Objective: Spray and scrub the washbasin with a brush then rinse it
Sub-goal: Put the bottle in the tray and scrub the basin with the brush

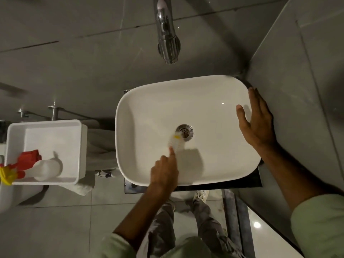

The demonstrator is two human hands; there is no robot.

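The white rectangular washbasin (152, 101) fills the middle of the view, with a chrome drain (184, 132) at its centre. My left hand (164, 171) grips a small white and yellow brush (176, 141), index finger stretched along it. The bristles press on the basin floor just left of the drain. My right hand (257, 120) rests flat and open on the basin's right rim, fingers spread, against the grey wall. A chrome tap (168, 40) hangs above the basin's far edge with no water running.
A white tub (16, 131) stands at the left, holding a white spray bottle (47, 169) with a red trigger head, lying on its side. Something yellow (6, 174) sits at its left edge. Grey tiled walls close in behind and on the right. My legs and shoes are below.
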